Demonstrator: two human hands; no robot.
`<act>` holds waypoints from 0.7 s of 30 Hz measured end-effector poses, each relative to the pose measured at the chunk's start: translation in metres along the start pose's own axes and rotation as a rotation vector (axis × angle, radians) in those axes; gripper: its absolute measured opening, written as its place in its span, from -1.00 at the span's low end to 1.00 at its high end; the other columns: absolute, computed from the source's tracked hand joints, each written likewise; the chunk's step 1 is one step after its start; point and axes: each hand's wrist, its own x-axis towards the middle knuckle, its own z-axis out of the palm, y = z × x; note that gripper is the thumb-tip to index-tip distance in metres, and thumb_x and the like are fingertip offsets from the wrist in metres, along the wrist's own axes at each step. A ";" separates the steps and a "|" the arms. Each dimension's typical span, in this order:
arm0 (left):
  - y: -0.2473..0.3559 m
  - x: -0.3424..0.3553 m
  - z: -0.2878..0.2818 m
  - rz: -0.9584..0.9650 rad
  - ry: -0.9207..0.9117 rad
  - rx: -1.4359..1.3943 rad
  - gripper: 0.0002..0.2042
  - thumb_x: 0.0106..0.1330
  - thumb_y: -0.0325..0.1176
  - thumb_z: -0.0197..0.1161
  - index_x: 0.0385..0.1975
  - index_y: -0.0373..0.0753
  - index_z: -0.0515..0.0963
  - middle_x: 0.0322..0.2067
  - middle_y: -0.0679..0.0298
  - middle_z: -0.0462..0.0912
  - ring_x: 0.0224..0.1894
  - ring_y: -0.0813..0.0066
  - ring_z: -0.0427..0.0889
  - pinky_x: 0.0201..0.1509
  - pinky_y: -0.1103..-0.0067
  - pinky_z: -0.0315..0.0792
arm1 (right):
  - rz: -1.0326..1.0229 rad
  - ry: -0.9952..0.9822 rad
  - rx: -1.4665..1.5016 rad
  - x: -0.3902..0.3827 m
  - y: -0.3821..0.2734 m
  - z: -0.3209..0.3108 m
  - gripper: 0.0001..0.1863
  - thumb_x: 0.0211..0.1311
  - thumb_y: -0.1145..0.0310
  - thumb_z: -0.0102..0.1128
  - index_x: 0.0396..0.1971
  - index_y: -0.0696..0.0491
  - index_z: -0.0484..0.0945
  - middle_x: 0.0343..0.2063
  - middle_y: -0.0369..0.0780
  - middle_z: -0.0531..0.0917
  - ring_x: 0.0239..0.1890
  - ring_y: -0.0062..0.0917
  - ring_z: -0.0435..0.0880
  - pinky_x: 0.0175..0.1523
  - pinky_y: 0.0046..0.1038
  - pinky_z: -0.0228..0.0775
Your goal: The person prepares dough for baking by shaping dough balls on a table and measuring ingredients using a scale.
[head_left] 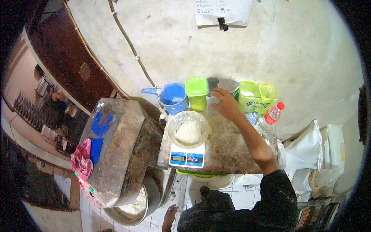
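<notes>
My right arm stretches over the small table, and my right hand (225,102) is at the clear container with a dark lid (215,83) near the wall. Its fingers and thumb are apart; whether they touch the container I cannot tell. Left of it stands a green lidded tub (197,92), beside a blue dipper (173,94) with a handle. A translucent bowl (173,133) holding white powder (189,132) sits on a white and blue kitchen scale (187,159). My left hand (170,216) hangs low beside my body, fingers loosely bent, with nothing visible in it.
Right of my hand stand a green two-part container (253,101) and a plastic bottle with a red cap (273,114). Left is a worn box-shaped machine (127,143) with a pink cloth (82,162); below it, a metal bowl (151,199) holds white powder. White sacks (305,149) stand right.
</notes>
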 end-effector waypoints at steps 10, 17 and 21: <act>0.100 -0.001 0.027 0.257 -0.235 0.201 -0.70 0.28 -0.27 0.06 -0.05 -0.28 0.40 -0.03 0.14 0.44 0.03 0.38 0.39 0.11 0.49 0.26 | 0.034 -0.307 -0.069 -0.023 0.008 -0.034 -0.91 -0.04 0.50 0.06 -0.46 0.10 0.49 -0.43 -0.13 0.52 -0.31 -0.19 0.53 -0.27 -0.23 0.36; 0.322 -0.024 0.060 0.822 -0.798 0.535 -0.70 0.23 -0.30 0.10 -0.04 -0.19 0.42 -0.07 0.13 0.48 0.03 0.20 0.43 0.10 0.39 0.28 | 0.018 -0.286 0.113 -0.116 -0.023 -0.100 -0.93 -0.07 0.53 0.08 -0.50 0.09 0.50 -0.45 -0.15 0.52 -0.35 -0.23 0.53 -0.29 -0.32 0.37; 0.450 0.079 0.149 1.149 -0.346 1.009 -0.73 0.13 -0.40 0.14 -0.15 -0.26 0.46 -0.14 0.06 0.47 -0.13 0.04 0.47 -0.07 0.37 0.38 | 0.128 -0.209 0.187 -0.169 -0.047 -0.117 -0.87 -0.10 0.55 0.15 -0.46 0.06 0.53 -0.44 -0.18 0.55 -0.35 -0.27 0.53 -0.29 -0.36 0.39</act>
